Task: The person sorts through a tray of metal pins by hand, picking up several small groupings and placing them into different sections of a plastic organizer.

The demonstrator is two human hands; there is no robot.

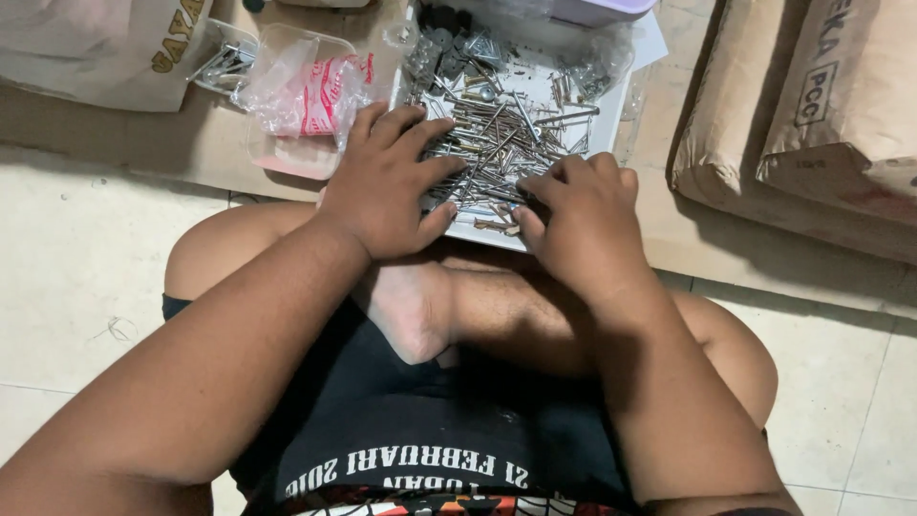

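Left of my hands, a crumpled clear plastic bag (304,94) lies on cardboard. Under my left hand (387,182), fingers spread flat, the heap of loose nails (497,134) fills the white tray (611,115) just ahead of my crossed legs. I judge them stiff, light, sharp-tipped, best taken by the shank. My right hand (583,225) curls on the heap's near edge; whether it pinches a nail I cannot tell.

Storeroom floor: stacked cement sacks (812,115); loose nails (497,134).
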